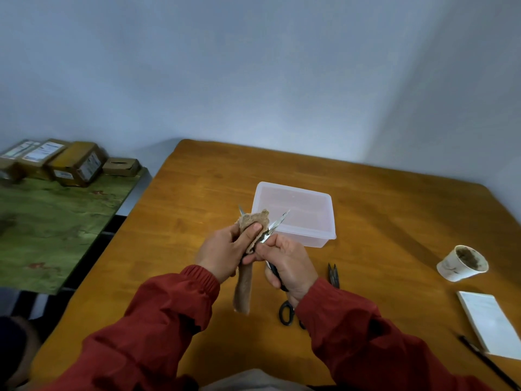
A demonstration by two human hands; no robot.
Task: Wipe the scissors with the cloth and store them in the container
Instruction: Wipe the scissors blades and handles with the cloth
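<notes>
The scissors (pixel 279 221) are up off the desk (pixel 197 193), held in the air just in front of the person, blades spread in a V with the tips pointing away towards the container (pixel 310 238). The right grip (pixel 290 263) is curled round the black handles, one loop showing below the wrist. The left grip (pixel 222 251) pinches the brown cloth (pixel 253 221) around the left blade, thumb pressing on top, while the rest of the cloth hangs down to the desk. The clear container sits open and looks empty just beyond the blade tips. I'd say the risk is that bare edge: with the blades open, a slide of the cloth towards the point could let a finger slip off the fabric onto the steel, or the thin cloth could snag and get cut. The hanging tail could also drag across the small snips (pixel 333 275) lying beside the right wrist. Well off to the right stand a paper cup (pixel 462 263), a notepad (pixel 490 323) and a pen (pixel 485 359).
</notes>
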